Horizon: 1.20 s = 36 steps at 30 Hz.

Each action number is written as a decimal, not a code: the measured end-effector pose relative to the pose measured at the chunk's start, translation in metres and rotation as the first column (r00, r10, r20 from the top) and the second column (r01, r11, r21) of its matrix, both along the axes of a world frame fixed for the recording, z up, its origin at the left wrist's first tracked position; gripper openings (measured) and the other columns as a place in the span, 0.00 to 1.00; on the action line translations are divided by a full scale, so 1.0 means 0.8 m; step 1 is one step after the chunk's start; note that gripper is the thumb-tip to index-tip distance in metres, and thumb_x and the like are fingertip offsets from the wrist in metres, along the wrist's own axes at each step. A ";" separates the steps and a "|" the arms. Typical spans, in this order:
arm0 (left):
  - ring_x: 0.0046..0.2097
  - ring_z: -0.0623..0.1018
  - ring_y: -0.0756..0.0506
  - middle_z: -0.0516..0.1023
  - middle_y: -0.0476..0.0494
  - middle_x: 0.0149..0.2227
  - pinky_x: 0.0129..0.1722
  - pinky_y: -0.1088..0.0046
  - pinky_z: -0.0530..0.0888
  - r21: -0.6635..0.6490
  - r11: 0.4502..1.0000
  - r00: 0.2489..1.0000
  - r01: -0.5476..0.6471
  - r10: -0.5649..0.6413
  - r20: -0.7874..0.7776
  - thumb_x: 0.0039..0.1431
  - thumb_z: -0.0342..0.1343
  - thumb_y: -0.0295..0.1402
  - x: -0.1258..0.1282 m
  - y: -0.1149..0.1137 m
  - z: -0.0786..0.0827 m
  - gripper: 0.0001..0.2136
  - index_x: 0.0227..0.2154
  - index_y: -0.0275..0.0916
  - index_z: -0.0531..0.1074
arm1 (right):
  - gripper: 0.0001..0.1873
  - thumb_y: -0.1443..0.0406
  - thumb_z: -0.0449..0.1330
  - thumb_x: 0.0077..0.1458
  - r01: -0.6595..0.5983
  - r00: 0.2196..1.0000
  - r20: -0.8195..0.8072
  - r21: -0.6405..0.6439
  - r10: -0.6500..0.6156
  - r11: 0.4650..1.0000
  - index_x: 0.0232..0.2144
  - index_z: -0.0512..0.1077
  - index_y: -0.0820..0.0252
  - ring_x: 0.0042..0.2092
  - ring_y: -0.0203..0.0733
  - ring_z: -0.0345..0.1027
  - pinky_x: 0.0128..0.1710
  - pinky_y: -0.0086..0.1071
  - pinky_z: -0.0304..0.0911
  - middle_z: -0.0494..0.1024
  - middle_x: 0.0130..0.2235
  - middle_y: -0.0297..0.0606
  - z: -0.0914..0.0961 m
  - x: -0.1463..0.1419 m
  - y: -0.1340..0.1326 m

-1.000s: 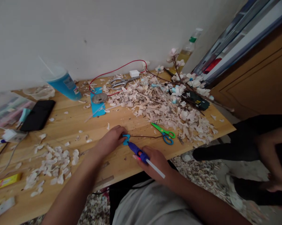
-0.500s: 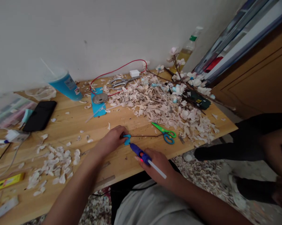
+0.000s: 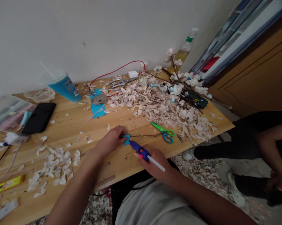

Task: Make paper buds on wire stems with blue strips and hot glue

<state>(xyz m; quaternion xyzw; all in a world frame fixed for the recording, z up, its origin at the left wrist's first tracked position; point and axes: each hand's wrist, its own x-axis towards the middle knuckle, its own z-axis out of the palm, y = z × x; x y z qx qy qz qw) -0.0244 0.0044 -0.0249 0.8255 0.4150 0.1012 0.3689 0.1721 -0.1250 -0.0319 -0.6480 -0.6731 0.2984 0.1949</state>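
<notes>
My left hand (image 3: 114, 136) is closed in a pinch at the left end of a thin brown twig (image 3: 144, 135), where a small blue paper-like piece (image 3: 126, 139) hangs. In my right hand (image 3: 156, 162) is a blue-purple hot glue gun (image 3: 139, 151), with a white glue stick (image 3: 157, 164) out of its back and a red light glowing on its side. The gun's nozzle touches or nearly touches the blue piece. Green-and-blue scissors (image 3: 163, 131) lie by the twig's right end. My left fingertips are partly hidden.
A heap of pale petal-like flakes (image 3: 152, 103) and flowering branches (image 3: 190, 81) cover the back right. A blue cup (image 3: 67, 89), a phone (image 3: 39, 117) and a yellow box (image 3: 7, 184) are at the left. Another person's leg (image 3: 225, 148) is beyond the table's right edge.
Both hands, the twig and the glue gun stay almost in place. The view shifts slightly, and the other person's arm and leg at the right have moved a little.
</notes>
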 end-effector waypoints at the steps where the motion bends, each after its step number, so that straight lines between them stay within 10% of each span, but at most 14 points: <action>1: 0.35 0.72 0.47 0.73 0.46 0.34 0.36 0.71 0.68 0.000 1.000 1.000 -0.002 0.002 0.000 0.55 0.53 0.27 0.000 0.000 0.001 0.05 0.34 0.38 0.71 | 0.11 0.57 0.58 0.62 0.008 1.000 0.013 0.004 -0.008 1.000 0.33 0.72 0.58 0.35 0.44 0.73 0.34 0.32 0.60 0.79 0.33 0.39 -0.001 -0.001 0.000; 20: 0.36 0.75 0.47 0.76 0.45 0.36 0.38 0.70 0.71 -0.021 1.000 1.000 -0.015 0.015 0.000 0.56 0.54 0.27 -0.004 0.002 -0.003 0.07 0.37 0.39 0.73 | 0.13 0.54 0.56 0.62 0.050 0.998 -0.044 -0.010 -0.051 0.999 0.33 0.70 0.56 0.34 0.43 0.71 0.33 0.32 0.60 0.78 0.33 0.38 -0.003 0.000 -0.003; 27: 0.39 0.78 0.44 0.79 0.41 0.39 0.40 0.66 0.74 -0.105 0.987 0.990 -0.120 0.128 0.064 0.57 0.54 0.34 -0.019 -0.003 0.011 0.11 0.42 0.39 0.71 | 0.08 0.58 0.52 0.64 0.080 0.932 -0.361 0.130 -0.028 0.988 0.34 0.65 0.55 0.34 0.40 0.67 0.35 0.31 0.63 0.71 0.32 0.34 -0.004 0.014 -0.024; 36: 0.40 0.79 0.42 0.81 0.40 0.38 0.43 0.64 0.73 0.076 0.892 0.895 -0.445 0.447 -0.004 0.63 0.47 0.38 -0.012 -0.042 0.010 0.15 0.44 0.37 0.74 | 0.11 0.55 0.53 0.63 -0.020 0.978 -0.201 0.164 0.053 0.986 0.34 0.64 0.54 0.35 0.42 0.68 0.35 0.33 0.62 0.71 0.32 0.34 -0.006 0.011 -0.017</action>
